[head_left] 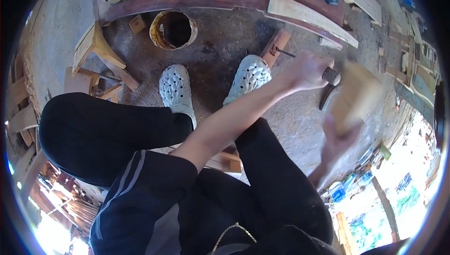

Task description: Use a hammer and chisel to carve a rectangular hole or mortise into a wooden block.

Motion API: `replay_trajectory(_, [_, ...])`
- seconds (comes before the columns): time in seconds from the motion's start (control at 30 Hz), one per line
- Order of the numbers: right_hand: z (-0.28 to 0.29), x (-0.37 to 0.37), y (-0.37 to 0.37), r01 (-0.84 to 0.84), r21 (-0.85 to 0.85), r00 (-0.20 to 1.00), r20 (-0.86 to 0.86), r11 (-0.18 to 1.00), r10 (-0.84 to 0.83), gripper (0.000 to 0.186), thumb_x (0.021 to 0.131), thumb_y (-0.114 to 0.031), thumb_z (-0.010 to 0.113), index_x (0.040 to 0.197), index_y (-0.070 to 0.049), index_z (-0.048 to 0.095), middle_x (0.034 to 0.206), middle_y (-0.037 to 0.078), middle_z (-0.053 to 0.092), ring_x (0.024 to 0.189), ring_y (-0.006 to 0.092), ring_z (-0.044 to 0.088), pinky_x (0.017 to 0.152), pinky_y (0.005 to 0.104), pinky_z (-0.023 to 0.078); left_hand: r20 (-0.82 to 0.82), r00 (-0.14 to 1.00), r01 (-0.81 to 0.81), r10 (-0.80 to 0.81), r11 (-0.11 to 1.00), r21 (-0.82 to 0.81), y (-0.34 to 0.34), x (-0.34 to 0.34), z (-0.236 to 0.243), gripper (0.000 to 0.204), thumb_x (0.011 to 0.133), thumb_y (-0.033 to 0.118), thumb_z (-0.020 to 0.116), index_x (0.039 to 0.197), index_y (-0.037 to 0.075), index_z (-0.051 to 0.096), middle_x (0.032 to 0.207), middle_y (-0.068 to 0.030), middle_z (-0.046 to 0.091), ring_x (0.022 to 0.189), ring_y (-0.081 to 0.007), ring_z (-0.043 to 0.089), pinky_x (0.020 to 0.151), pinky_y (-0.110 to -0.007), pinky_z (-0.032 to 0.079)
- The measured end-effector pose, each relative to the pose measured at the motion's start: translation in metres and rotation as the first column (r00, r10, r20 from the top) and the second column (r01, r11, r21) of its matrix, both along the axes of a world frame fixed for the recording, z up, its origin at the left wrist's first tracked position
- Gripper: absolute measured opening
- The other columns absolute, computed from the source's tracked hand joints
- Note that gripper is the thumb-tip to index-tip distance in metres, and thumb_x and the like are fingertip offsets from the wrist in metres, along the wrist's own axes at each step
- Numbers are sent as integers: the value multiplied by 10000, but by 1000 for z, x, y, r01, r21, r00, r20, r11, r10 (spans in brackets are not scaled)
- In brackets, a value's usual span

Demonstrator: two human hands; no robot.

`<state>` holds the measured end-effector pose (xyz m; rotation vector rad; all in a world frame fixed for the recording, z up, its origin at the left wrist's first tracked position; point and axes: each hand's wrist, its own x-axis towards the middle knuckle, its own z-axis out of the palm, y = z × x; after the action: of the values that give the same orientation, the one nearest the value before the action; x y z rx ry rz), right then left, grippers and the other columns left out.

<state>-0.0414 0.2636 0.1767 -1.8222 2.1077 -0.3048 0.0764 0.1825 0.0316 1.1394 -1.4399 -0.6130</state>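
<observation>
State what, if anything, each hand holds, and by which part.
The left hand grips a slim metal-shafted tool by its handle; the right hand grips a blurred wooden block by its near end.

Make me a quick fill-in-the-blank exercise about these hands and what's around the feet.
1. The left hand holds a tool by its ____.
2. The right hand holds a blurred block made of ____.
3. Both shoes are coloured ____.
4. The bucket stands nearer the ____ shoe.

Missing words: handle; wood; white; left.

Right hand (345, 134) blurred, wooden block (355, 96) blurred, bucket (158, 28) bottom lost in shadow
</observation>
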Motion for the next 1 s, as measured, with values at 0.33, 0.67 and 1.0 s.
replay_trajectory(0.33, [-3, 1, 5, 144, -292, 907, 420, 945, -9, 532, 808, -266, 759, 1149, 68, 523, 987, 181, 611, 922, 265, 586, 766, 384, 471, -53, 998, -31, 28, 999, -42, -8, -2, -4, 173, 695, 138, 738, 746, 117, 574, 618, -83, 617, 565, -291, 653, 515, -404, 502])
replay_trajectory(0.67, [11, -15, 1, 215, -414, 861, 507, 885, 29, 787, 844, -593, 574, 1141, 135, 543, 1108, 268, 601, 1070, 325, 593, 1016, 491, 429, 4, 1000, -7, 7, 1000, -1, -11, -2, -2, 184, 676, 132, 736, 749, 113, 568, 613, -95, 613, 578, -296, 652, 521, -420, 502])
replay_trajectory(1.0, [16, -58, -4, -1, -503, 721, 599, 864, 349, 409, 941, -342, 532, 1060, 49, 557, 886, 143, 600, 891, 243, 606, 831, 401, 506, 4, 1000, 19, -19, 1000, 13, 1, -1, 0, 169, 695, 153, 723, 723, 109, 563, 620, -87, 625, 564, -287, 657, 511, -406, 510])
